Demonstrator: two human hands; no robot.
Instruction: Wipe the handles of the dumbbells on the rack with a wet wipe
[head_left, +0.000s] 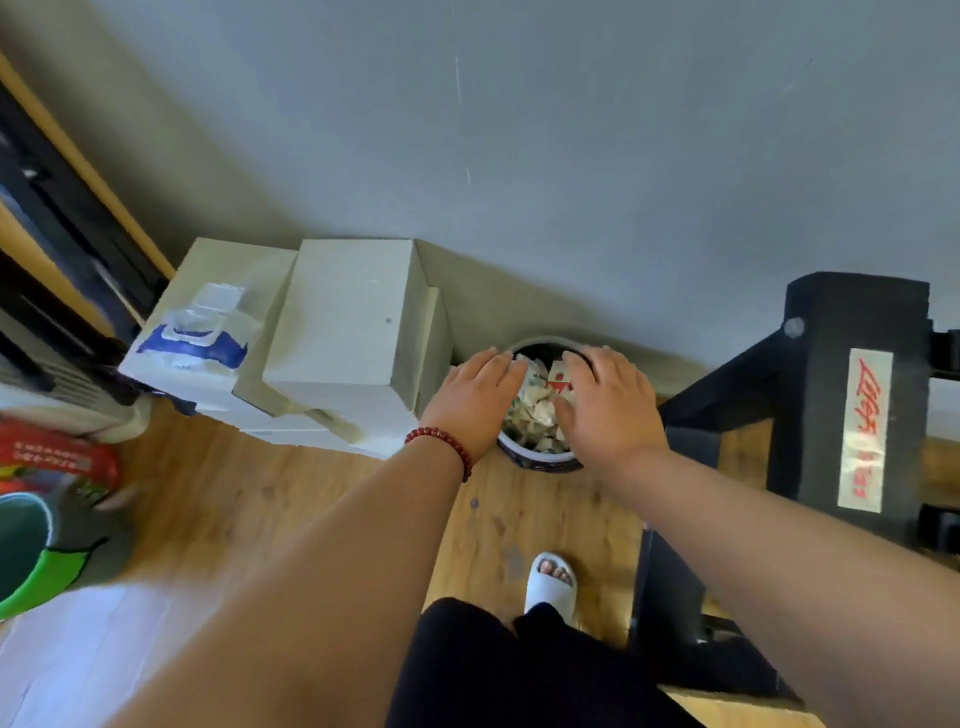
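Head view: wipe pack (195, 338) sits left of my left hand (475, 400), both hands flat and empty over the full bin (537, 460), right hand (605, 405) beside the rack (852, 322), no dumbbells seen; pushing hard could spill the trash.

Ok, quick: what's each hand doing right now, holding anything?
Left hand: open, fingers straight over the bin, nothing held.
Right hand: open, fingers spread over the bin, nothing held.
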